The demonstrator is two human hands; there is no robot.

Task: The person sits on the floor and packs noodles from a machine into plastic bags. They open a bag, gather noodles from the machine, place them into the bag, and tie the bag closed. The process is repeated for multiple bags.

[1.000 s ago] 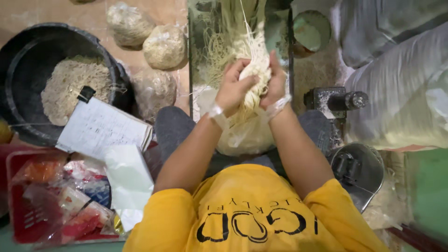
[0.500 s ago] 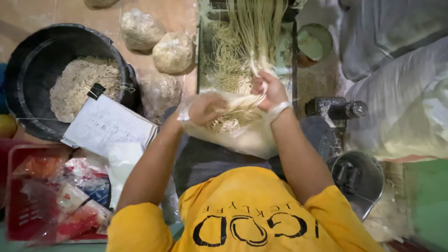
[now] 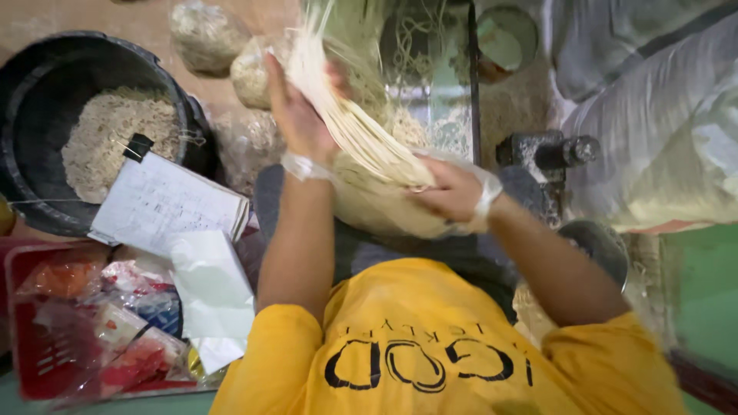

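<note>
Head view, looking down over a yellow shirt (image 3: 430, 361). Left hand (image 3: 296, 115) raised and open-palmed against the side of a bundle of pale noodle strands (image 3: 346, 123), fingers spread rather than clenched, steadying only. Right hand (image 3: 453, 192) closed around the lower end of the bundle, at the mouth of a clear plastic bag (image 3: 384, 207) resting on the lap and already part full. Step in hand, as judged: feeding the strands down into the bag. Next move likely to call for a looser right grip, with the left palm guiding the strands downward. To the left, a black tub (image 3: 46, 92) of crumbled pale material, a clipped notepad (image 3: 165, 204), and a red basket (image 3: 31, 338) of packets.
</note>
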